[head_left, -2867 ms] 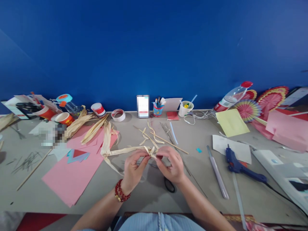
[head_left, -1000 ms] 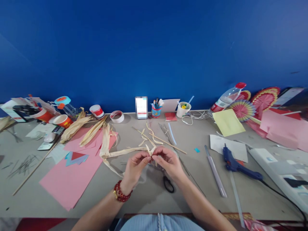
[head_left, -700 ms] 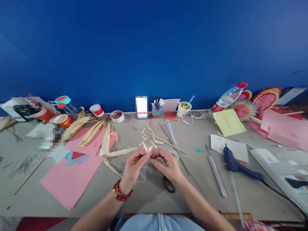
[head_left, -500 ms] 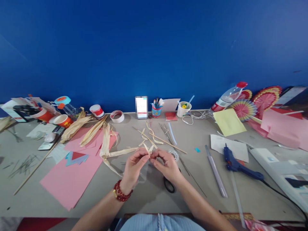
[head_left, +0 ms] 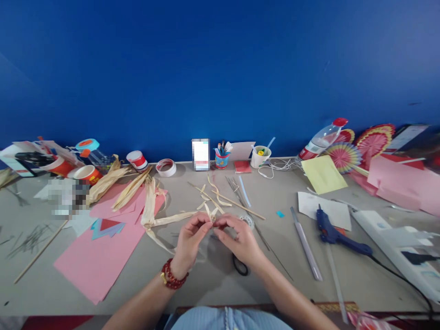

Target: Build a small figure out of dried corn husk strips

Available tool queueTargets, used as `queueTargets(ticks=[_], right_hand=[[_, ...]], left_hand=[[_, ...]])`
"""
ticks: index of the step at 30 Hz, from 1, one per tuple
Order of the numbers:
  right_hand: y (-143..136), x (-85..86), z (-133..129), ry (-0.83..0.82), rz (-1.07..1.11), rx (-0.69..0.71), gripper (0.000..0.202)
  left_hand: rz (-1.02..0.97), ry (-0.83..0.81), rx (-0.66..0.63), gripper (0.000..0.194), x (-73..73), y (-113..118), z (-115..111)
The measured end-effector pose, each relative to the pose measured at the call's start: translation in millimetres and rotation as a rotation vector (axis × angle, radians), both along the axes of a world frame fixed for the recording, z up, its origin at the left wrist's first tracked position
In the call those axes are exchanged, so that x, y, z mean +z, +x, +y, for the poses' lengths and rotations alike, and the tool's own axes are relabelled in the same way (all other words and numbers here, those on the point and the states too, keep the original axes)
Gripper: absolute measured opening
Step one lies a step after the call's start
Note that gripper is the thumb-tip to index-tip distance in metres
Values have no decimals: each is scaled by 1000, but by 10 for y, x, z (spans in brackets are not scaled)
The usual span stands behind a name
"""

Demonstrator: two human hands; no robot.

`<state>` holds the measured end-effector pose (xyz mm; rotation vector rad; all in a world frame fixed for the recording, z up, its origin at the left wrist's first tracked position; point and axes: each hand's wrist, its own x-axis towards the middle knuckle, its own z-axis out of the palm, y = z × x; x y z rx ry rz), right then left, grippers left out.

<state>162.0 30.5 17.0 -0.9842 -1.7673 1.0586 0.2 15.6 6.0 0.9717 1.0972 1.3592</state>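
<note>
Just above the table, my left hand (head_left: 193, 236) and my right hand (head_left: 239, 236) meet, fingertips pinched together on a small flower-like piece of pale corn husk (head_left: 211, 213). Its pointed strips stick up between the fingers, and its lower end is hidden by them. A red bead bracelet (head_left: 174, 275) circles my left wrist. Cut husk slivers (head_left: 203, 197) and thin sticks (head_left: 237, 204) lie just beyond the hands. Black-handled scissors (head_left: 240, 266) rest partly under my right hand, beside a roll of clear tape (head_left: 248, 222). A long husk strip (head_left: 172, 219) reaches toward my left hand.
Pink paper sheets (head_left: 99, 261) and dried husks (head_left: 106, 185) spread at left. A blue glue gun (head_left: 340, 236), a utility knife (head_left: 305, 245) and a power strip (head_left: 388, 243) lie at right. Along the wall stand a phone (head_left: 200, 155), a pen cup (head_left: 222, 159) and a bottle (head_left: 319, 140).
The view has shifted slightly. My right fingers have moved a little on the husk piece, and its strips look turned slightly. Both hands stay in the same place.
</note>
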Motion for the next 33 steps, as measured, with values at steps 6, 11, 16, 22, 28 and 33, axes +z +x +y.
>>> queueTargets(ticks=[6, 11, 16, 22, 28, 33], right_hand=[[749, 116, -131, 155, -286, -201, 14], [2105, -86, -302, 240, -831, -715, 28], [2946, -411, -407, 173, -1141, -662, 40], [3025, -501, -257, 186, -1276, -614, 50], [3127, -501, -133, 110, -1176, -523, 41], [3263, -452, -148, 158, -1016, -528, 41]], left_hand=[[-19, -71, 16, 17, -88, -42, -10], [-50, -104, -27, 16, -107, -73, -30], [-43, -104, -37, 18, -58, -52, -40], [-41, -100, -41, 18, -57, -40, -25], [-21, -90, -57, 17, -84, -59, -16], [-28, -93, -52, 19, -97, -53, -12]])
